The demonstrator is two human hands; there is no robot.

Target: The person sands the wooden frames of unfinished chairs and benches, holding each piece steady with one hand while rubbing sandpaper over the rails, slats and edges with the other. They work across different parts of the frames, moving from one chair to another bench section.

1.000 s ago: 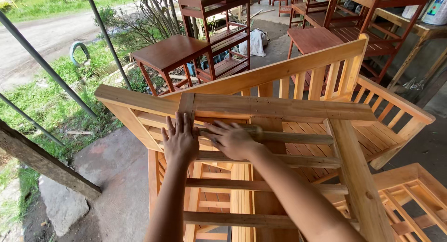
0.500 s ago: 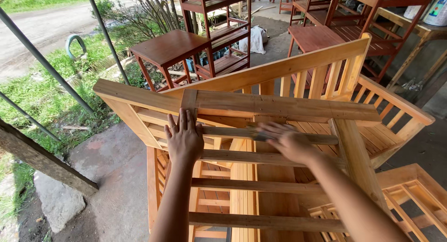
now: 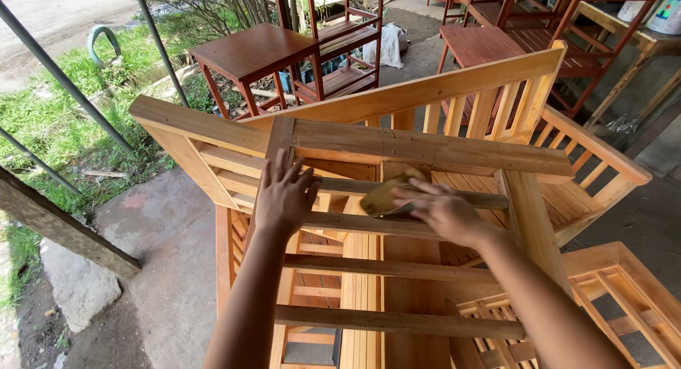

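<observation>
Dark red-brown table (image 3: 255, 51) stands at the edge of the concrete floor (image 3: 163, 270), beside the grass (image 3: 64, 106). Behind it, a stained shelf unit (image 3: 333, 35). White bag (image 3: 390, 46) on the floor just right of the shelf. Green tyre (image 3: 103, 44) half-buried in grass (upright). Grey poles (image 3: 64, 81) slant across the left.

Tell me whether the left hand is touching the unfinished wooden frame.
Touching. The head view shows the left hand pressed flat, fingers spread, on a slat of the pale wooden frame, with no gap beneath the palm.
</observation>
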